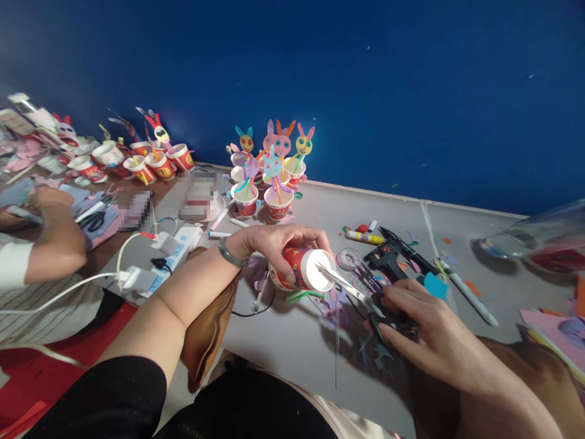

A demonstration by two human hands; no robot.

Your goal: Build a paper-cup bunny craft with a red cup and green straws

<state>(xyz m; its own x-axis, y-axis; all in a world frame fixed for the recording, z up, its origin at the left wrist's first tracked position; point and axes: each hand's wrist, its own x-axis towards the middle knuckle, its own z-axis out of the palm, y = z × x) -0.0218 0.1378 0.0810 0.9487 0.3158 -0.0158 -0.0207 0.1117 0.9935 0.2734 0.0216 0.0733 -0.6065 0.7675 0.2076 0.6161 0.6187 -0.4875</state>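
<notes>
A red paper cup point(297, 263) lies on its side in the grip of my left hand point(286, 247), its white base turned to the right. My right hand point(425, 332) is closed on the black handles of a pair of scissors point(351, 291). The scissors' metal tips touch the cup's white base; whether they have pierced it I cannot tell. Just below the cup is a green pipe or straw point(304, 295). Beyond the cup lies a roll of clear tape point(348, 259), with a black glue gun point(388, 256) to its right.
Finished-looking cups with paper rabbit heads point(280, 207) stand by the blue wall. A white power strip point(176, 256) with plugged-in chargers lies left of my arm. Another person's arm point(57, 228) works at the far left. A brown pouch point(210, 329) hangs near the table edge.
</notes>
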